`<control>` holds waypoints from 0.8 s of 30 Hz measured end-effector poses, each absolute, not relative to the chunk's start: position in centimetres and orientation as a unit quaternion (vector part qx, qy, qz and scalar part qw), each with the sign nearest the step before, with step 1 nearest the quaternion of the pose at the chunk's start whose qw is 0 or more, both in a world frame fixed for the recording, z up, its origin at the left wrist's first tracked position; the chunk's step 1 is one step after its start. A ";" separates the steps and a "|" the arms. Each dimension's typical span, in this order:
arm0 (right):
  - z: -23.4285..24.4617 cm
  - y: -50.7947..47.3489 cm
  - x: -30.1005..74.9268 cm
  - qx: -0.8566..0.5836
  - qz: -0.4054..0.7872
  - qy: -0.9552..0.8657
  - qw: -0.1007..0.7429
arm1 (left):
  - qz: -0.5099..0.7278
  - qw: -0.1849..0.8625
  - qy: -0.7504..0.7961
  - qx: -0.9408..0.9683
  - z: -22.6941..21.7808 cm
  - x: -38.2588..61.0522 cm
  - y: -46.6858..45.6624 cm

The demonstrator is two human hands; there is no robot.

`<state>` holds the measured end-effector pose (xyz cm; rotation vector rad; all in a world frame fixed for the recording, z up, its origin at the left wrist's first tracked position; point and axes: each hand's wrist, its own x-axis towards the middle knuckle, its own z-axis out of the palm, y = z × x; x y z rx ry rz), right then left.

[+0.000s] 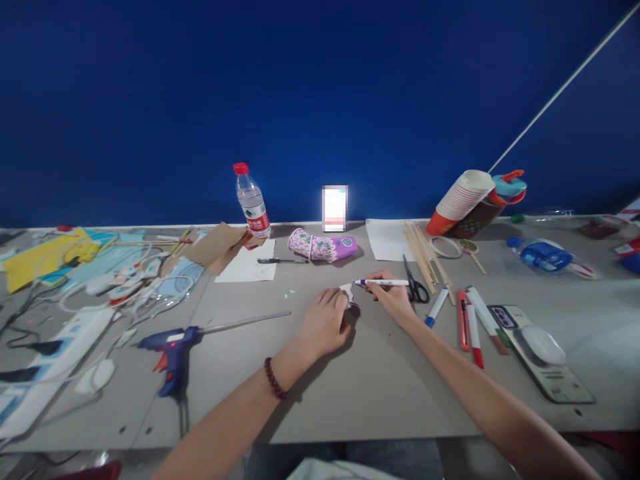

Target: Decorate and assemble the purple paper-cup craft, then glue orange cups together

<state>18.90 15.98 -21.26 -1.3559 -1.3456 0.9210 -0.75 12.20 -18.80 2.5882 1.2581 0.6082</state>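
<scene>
My left hand (326,321) rests on the grey table (380,380) with its fingers curled, pinching a small white paper piece (347,289). A dark beaded bracelet (275,379) sits on that wrist. My right hand (391,293) is closed around a white marker (383,283) held level, its purple tip pointing left at the paper piece. Just beyond both hands lies a purple and pink decorated paper cup piece (323,247) on its side.
Black scissors (414,283), wooden sticks (425,257) and several markers (473,323) lie right of my hands, then a phone (537,353). A blue glue gun (173,347) and power strip (55,360) lie left. A water bottle (251,203) and stacked paper cups (463,200) stand by the blue wall.
</scene>
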 end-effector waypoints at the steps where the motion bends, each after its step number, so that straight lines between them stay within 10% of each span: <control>1: -21.3 15.9 18.9 -0.552 0.371 -0.559 0.494 | 0.204 0.100 0.431 0.873 -18.8 -0.8 12.2; 24: -20.8 15.0 18.4 -0.492 0.200 -0.750 0.395 | 0.227 0.100 0.412 0.877 -19.0 -0.8 12.5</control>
